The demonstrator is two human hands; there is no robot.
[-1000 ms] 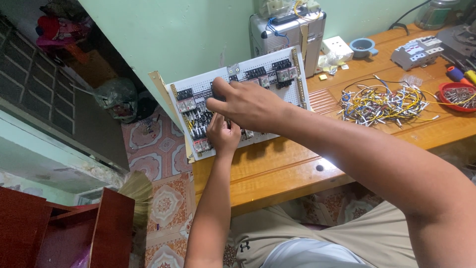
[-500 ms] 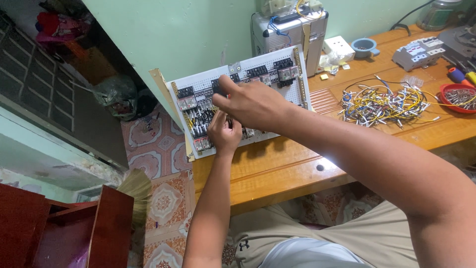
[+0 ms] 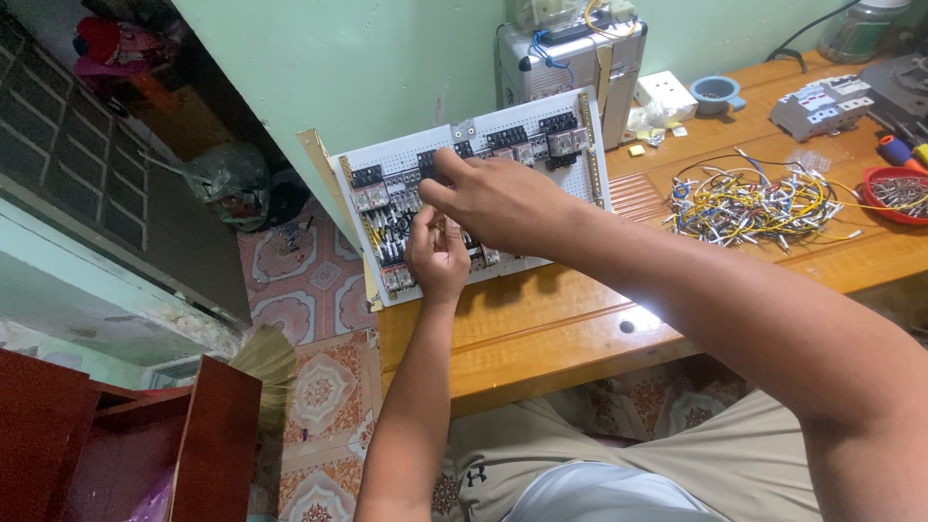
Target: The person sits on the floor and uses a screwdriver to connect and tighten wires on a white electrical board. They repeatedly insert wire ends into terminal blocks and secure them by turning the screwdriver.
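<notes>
A white perforated wiring board (image 3: 580, 184) with black terminal blocks, clear relays and short wires lies tilted on the wooden table (image 3: 541, 329). My left hand (image 3: 437, 256) rests on the board's lower middle. Its fingers are curled against the components, and what they hold is hidden. My right hand (image 3: 503, 198) reaches across from the right and lies just above the left hand. Its thumb and fingers are pinched together at the wiring, and its index finger stretches toward the upper row of terminal blocks (image 3: 435, 159).
A tangle of yellow, white and blue wires (image 3: 749, 203) lies right of the board. A red tray of small parts (image 3: 899, 193), a grey metal box (image 3: 570, 63), a blue cup (image 3: 717, 94) and grey breakers (image 3: 822, 104) stand behind. Tiled floor and red furniture (image 3: 126, 445) lie left.
My right hand has shifted slightly up the board and its index finger now stretches toward the upper terminal row. The left hand has stayed in place.
</notes>
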